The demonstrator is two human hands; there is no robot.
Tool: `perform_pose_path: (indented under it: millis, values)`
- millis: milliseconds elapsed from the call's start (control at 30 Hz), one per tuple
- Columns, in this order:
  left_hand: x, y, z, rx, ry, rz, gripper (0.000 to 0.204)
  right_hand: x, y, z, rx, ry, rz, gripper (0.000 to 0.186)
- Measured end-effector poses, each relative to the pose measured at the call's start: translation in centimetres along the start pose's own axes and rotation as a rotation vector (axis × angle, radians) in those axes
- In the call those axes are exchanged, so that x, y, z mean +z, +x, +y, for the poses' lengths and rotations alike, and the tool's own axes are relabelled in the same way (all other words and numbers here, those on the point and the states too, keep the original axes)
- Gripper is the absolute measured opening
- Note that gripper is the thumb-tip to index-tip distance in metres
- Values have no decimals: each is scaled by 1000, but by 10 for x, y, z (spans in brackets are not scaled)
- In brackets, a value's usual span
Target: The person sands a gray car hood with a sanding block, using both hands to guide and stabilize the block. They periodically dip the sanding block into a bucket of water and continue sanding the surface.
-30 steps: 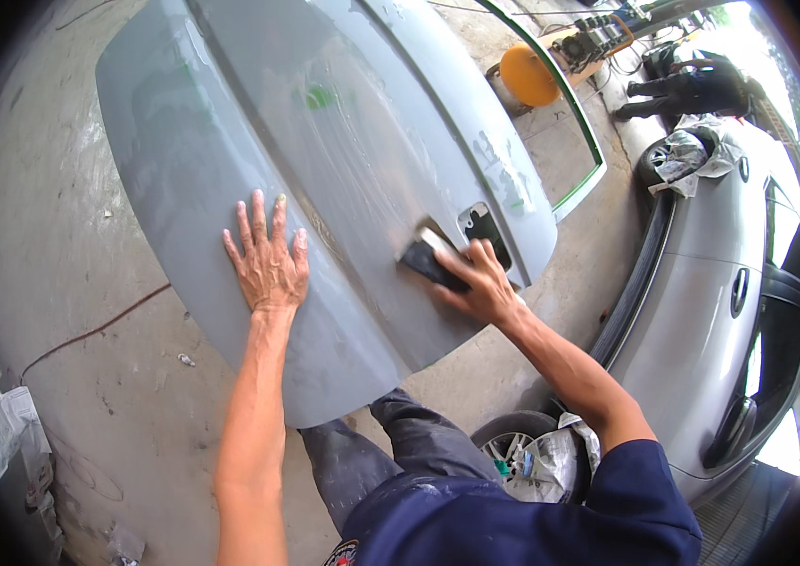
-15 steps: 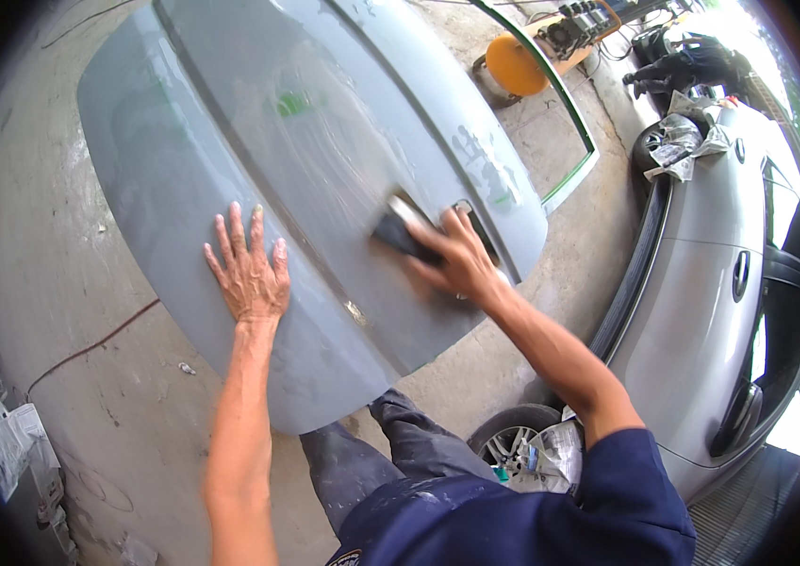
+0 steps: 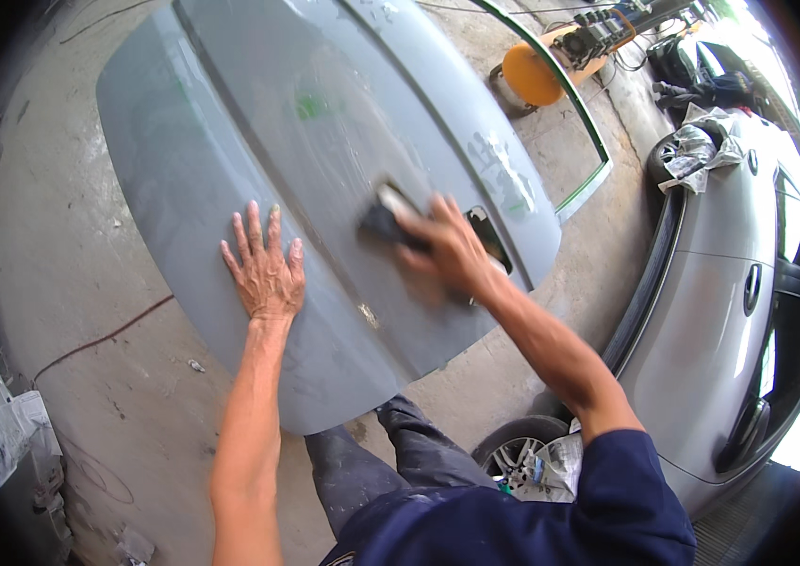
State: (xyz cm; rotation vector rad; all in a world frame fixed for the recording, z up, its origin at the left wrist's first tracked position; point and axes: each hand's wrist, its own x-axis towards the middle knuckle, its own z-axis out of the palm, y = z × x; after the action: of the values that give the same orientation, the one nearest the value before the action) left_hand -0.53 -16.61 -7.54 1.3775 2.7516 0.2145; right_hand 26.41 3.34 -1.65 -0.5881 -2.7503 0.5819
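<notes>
The right hand (image 3: 456,247) has its motion-blurred fingers wrapped around a black sanding block (image 3: 379,224), which is on the grey-primed car door (image 3: 183,189), near the handle opening (image 3: 488,238). The left hand (image 3: 268,274) lies flat on the same panel, fingers spread and released. Farther out, a silver car (image 3: 701,321) and a yellow air-compressor tank (image 3: 532,75) stand to the right.

grey car door (image 3: 166,198): left fingers (image 3: 255,228) spread flat on it; dark block (image 3: 383,224) seemingly in contact, blurred.
</notes>
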Motion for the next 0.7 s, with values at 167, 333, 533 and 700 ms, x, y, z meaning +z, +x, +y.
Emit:
perform_pose_path:
  millis: [167,333,533,700]
  values:
    - [-4,0,3,2,-24,47,66,-42,-76,-43,-78,61,-15,73]
    - [9,-2,-2,26,-45,126,66,10,138,14,-189,39,89,51]
    - [-1,-1,1,24,-16,93,64,32,110,14,-80,-5,194,52]
    - [-11,0,5,7,-70,73,62,-18,-36,-41,-200,116,43,68]
